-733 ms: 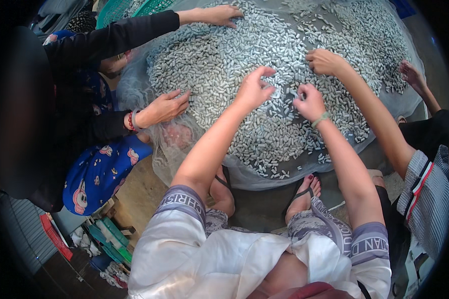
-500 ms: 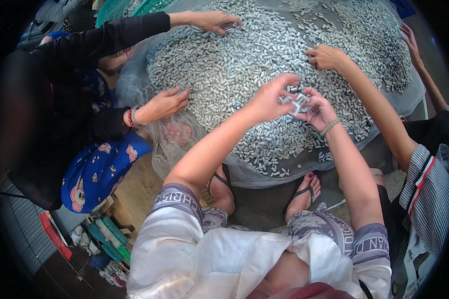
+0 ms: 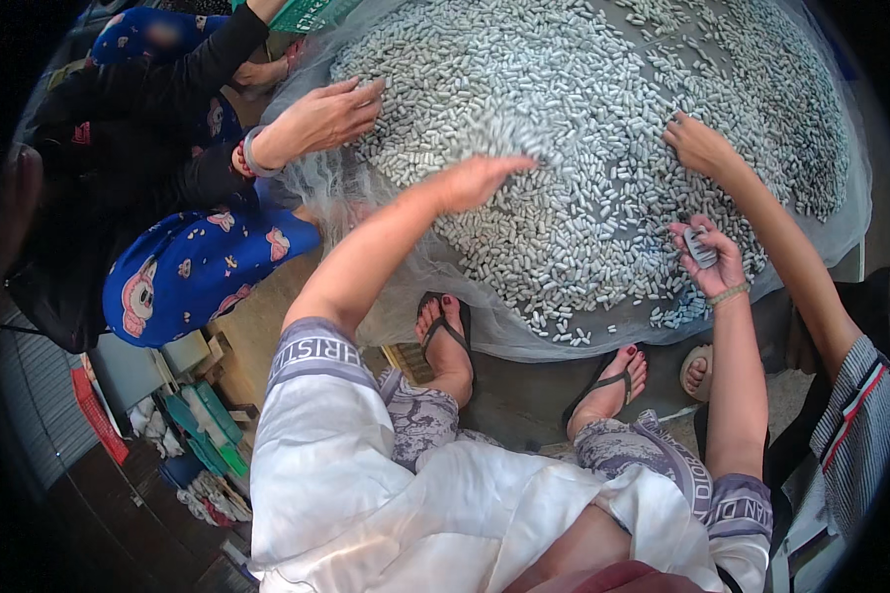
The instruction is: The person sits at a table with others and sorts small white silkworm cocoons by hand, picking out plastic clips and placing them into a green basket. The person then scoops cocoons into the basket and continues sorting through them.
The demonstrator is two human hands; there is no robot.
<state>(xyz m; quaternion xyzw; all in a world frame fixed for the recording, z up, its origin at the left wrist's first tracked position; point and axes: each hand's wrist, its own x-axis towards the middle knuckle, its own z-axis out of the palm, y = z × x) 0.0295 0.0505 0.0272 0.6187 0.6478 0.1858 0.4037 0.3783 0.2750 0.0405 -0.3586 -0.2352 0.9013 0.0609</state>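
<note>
Item: heap of small grey-white pellets (image 3: 583, 128), spread on pale netting (image 3: 366, 212) ahead of you. Sweep lightly, keeping pieces off the edge. Your left hand (image 3: 480, 178): fingers flat, extended together, touching the heap. Your right hand (image 3: 707, 259): fingers curled, clamped on a few pellets.

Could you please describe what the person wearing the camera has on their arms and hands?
Both arms are bare from the upper arm down. Each short sleeve is white with a grey band at its hem; the left sleeve and right sleeve carry pale lettering on that band. The right wrist wears a thin greenish-gold bracelet. The left hand and right hand have no gloves, and no rings show.
</note>
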